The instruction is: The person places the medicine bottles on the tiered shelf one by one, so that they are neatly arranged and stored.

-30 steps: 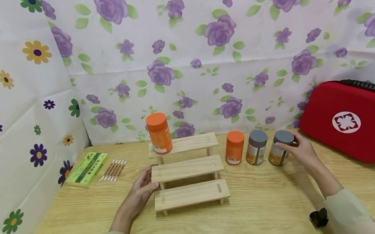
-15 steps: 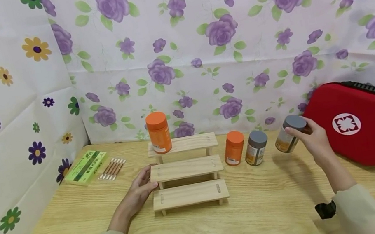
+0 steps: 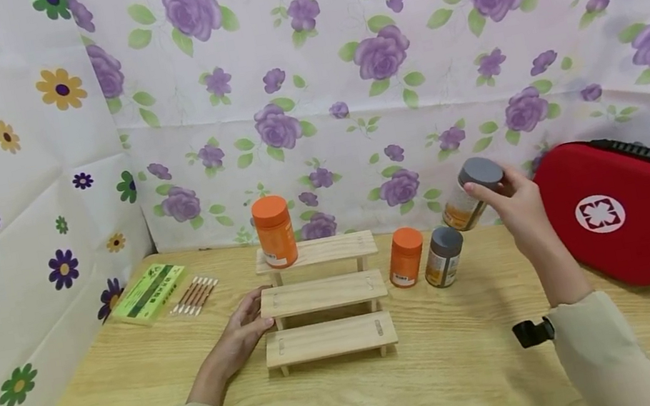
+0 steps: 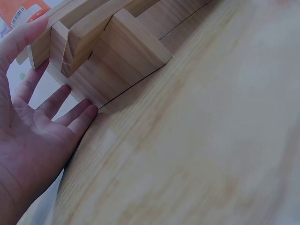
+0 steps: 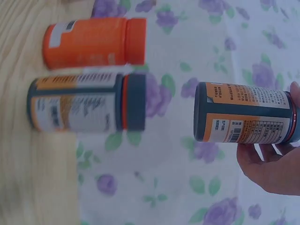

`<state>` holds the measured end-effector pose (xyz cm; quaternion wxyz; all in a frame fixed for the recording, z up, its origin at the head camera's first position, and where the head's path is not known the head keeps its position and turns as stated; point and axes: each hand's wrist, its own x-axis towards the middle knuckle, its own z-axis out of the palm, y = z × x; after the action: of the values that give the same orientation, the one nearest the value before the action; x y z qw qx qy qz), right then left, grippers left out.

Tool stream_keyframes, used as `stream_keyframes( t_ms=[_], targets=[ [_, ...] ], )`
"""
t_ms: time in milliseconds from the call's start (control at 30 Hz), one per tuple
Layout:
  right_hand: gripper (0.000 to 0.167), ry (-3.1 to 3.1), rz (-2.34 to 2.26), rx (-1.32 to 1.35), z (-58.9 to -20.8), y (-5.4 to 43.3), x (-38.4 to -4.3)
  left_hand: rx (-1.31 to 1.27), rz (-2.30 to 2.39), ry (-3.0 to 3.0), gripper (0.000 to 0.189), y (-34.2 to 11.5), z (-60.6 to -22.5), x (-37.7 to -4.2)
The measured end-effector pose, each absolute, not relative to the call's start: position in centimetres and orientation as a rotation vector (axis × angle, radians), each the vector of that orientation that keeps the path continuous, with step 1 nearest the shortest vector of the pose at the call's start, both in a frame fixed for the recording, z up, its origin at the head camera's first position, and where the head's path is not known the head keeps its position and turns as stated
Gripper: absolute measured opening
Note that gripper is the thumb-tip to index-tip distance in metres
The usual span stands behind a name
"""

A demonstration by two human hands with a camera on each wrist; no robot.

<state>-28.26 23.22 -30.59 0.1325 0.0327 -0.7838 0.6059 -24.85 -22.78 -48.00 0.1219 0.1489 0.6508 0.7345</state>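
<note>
Right hand [image 3: 525, 211]: fingers clamped on grey-capped jar [image 3: 461, 207], tilted, lifted, right of wooden rack [image 3: 323, 293]. Left hand [image 3: 234, 339]: fingers apart, touching rack's left side. Orange jar [image 3: 276, 235] on rack's top step; smaller orange jar [image 3: 405, 260], second grey-capped jar [image 3: 443, 262] right of rack. All capped, contents hidden.

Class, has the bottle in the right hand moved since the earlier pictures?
Yes: the held bottle rose off the table, judged against the red case.

Head cam: forward-down, wide over table [image 3: 446, 370]. Wrist cams close: left shares rack [image 4: 136, 42] with head; right, sideways, shares held jar [image 5: 246, 115].
</note>
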Motion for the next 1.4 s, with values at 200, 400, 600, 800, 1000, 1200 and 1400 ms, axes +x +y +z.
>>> stream_keyframes(
  t_ms=[200,400,600,800,1000,1200,1400],
  targets=[
    [0.066,-2.348,1.734,0.234,-29.4,19.2,-28.6,0.433,2.135,1.910,0.073,-22.8,-47.9,-24.8],
    [0.066,-2.405,1.770,0.361,-29.5,14.8,-29.5,0.462,2.167,1.886,0.071,-22.6,-48.2,-24.8],
    [0.065,-2.417,1.838,0.463,-29.9,11.2,-29.8,0.457,2.175,1.875,0.071,-22.6,-48.4,-24.8],
    [0.062,-2.433,1.839,0.540,-31.0,8.5,-30.3,0.443,2.176,1.879,0.072,-22.6,-48.3,-24.8],
    [0.062,-2.461,1.850,0.569,-32.9,7.1,-31.3,0.428,2.176,1.877,0.074,-22.5,-48.2,-24.7],
    [0.064,-2.404,1.912,0.576,-33.6,6.8,-31.7,0.421,2.166,1.900,0.074,-22.6,-48.0,-24.8],
    [0.067,-2.395,1.931,0.568,-33.6,6.6,-31.5,0.453,2.161,1.906,0.072,-22.8,-48.1,-24.8]
  ],
)
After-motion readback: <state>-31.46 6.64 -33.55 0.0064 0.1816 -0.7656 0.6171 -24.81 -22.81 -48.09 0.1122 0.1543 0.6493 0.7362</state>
